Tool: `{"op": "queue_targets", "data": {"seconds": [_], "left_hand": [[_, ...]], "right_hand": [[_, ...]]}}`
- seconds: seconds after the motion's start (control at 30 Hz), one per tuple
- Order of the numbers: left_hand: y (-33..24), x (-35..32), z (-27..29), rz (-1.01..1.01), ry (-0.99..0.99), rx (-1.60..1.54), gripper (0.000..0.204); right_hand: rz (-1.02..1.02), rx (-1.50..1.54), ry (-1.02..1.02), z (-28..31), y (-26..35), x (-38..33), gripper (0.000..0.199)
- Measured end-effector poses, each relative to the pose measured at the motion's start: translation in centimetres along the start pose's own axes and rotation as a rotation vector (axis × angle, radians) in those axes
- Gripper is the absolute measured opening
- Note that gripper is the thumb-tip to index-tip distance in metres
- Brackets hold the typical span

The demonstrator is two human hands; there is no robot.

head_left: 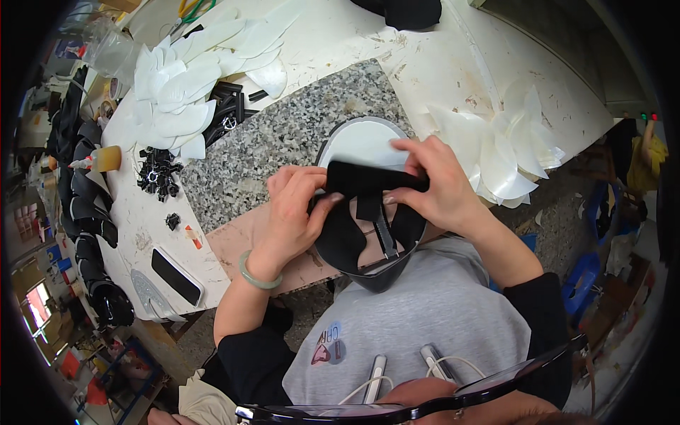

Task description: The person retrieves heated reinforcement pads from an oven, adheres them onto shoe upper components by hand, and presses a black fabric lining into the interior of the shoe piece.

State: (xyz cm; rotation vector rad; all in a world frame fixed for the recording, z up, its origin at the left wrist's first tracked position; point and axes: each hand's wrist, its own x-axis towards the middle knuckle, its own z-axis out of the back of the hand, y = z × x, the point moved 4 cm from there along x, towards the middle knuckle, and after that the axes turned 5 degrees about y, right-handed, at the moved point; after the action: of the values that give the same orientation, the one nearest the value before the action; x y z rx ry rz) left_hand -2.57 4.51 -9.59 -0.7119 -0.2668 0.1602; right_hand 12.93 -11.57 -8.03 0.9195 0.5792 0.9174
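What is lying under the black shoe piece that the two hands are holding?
Under the black shoe piece lie a white insole and a granite slab. The hands cover the rest.

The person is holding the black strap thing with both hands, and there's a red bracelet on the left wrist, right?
Not quite. Both hands, left and right, do hold the black strap piece, but the bracelet on the left wrist is pale green, not red. The head view shows it.
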Motion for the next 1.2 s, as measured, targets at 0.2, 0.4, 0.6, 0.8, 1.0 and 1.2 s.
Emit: {"op": "queue_targets", "data": {"seconds": [0.2,0.4,0.6,0.8,1.0,1.2], "left_hand": [[-0.6,0.7,0.2,0.045,0.093,0.036,0.04],[-0.5,0.4,0.2,0.129,0.09,-0.036,0.044],[0.3,0.1,-0.1,0.094,0.111,0.02,0.039],[0.0,0.4,-0.3,0.116,0.118,0.019,0.037],[0.0,0.2,0.0,0.111,0.142,0.013,0.038],[0.0,0.0,0.1,0.235,0.072,-0.05,0.045]], "right_hand": [[0.416,-0.422,0.266,-0.8,3.5,0.7,0.022],[0.022,-0.172,0.634,-0.8,1.7,0.8,0.022],[-0.4,0.343,0.66,-0.9,-0.1,2.3,0.021],[-0.187,0.175,0.531,-1.1,-0.7,2.3,0.025],[-0.435,0.366,0.598,-1.0,-0.3,2.2,0.024],[-0.137,0.026,0.32,-1.0,-0.5,2.0,0.016]]}}
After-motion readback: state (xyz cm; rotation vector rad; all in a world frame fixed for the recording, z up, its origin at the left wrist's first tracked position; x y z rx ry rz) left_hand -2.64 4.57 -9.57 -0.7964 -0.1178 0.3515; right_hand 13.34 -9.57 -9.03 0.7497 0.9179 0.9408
